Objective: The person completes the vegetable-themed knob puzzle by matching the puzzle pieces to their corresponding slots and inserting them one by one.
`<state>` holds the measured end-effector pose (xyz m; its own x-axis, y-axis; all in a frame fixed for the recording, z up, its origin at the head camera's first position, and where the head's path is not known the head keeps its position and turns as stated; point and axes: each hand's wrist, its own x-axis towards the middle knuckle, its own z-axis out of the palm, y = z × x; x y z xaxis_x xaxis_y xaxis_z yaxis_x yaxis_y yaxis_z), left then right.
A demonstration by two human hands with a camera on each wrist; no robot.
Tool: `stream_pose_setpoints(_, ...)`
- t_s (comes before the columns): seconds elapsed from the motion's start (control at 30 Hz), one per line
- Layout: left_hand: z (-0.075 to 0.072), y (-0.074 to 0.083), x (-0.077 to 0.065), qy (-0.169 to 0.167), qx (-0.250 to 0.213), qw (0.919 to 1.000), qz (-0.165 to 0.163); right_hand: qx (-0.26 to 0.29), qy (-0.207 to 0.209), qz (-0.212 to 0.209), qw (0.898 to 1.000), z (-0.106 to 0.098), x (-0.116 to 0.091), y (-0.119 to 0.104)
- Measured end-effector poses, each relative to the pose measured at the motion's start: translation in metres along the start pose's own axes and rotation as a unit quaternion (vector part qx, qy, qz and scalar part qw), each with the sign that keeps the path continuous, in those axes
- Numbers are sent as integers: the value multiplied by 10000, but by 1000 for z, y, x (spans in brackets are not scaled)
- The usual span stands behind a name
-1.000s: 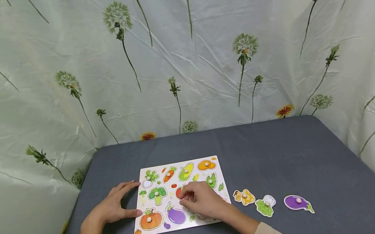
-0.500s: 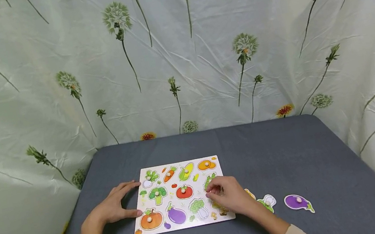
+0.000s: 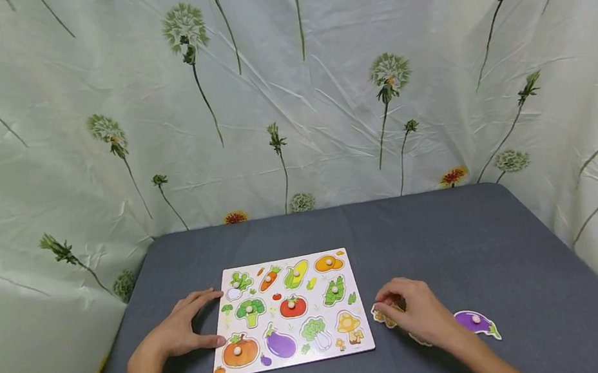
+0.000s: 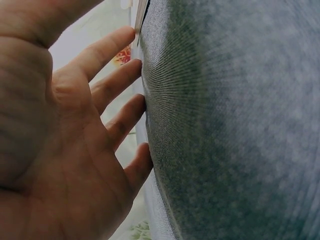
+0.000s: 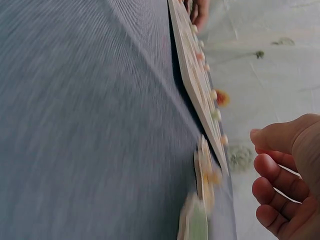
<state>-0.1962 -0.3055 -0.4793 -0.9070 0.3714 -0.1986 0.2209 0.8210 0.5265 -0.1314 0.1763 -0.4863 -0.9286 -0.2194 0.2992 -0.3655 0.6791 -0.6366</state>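
A white vegetable peg puzzle board (image 3: pixel 320 304) lies on the dark grey table. My left hand (image 3: pixel 183 329) rests at its left edge, thumb and fingers spread along it. In the left wrist view those fingers (image 4: pixel 117 85) reach straight toward the tabletop. My right hand (image 3: pixel 421 310) hovers right of the board with loosely curled fingers and holds nothing. Below its fingertips lies the yellow mushroom piece (image 3: pixel 379 314), partly covered. The right wrist view shows the mushroom piece (image 5: pixel 202 172) apart from the fingers, with the green bok choy piece (image 5: pixel 196 220) beside it.
A purple eggplant piece (image 3: pixel 475 320) with a white knob lies right of my right wrist. Eggplant, bok choy and mushroom pictures on the board's front row have no knobs; its other large vegetables do. Behind the table (image 3: pixel 428 224) hangs a flower-patterned curtain (image 3: pixel 334 109).
My right hand has moved right, from over the tomato piece, across the board and off it to above the mushroom piece. The tomato is uncovered. My left hand has stayed in place.
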Motion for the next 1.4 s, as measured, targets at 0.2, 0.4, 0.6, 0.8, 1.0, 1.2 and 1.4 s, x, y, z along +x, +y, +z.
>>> stream_pose_setpoints(0.2, 0, 0, 1, -69, -1, 10000, -26, -471, 273, 233, 9982, -23, -22, 17)
stream_pose_setpoints(0.4, -1, -1, 2, -94, 15, 9999, -47, -734, 315, 906, 9927, -47, -43, 31)
stream_pose_setpoints(0.6, -2, 0, 2, -98, 34, 9999, -5, -1042, 400, 1145, 9871, -62, -60, 49)
stream_pose_setpoints(0.8, -3, 1, 1, -86, 26, 10000, -31, -1424, 634, 933, 9834, -68, -73, 62)
stream_pose_setpoints(1.0, -3, 1, 0, -47, 64, 10000, -43, -1471, 873, 633, 9832, -67, -79, 70)
stream_pose_setpoints(1.2, -2, -1, 1, -45, 48, 10000, -52, -1425, 1046, 738, 9815, -67, -83, 73)
stream_pose_setpoints(1.4, -1, -3, 3, -51, 107, 9999, -93, -1311, 1260, 1138, 9767, -67, -85, 73)
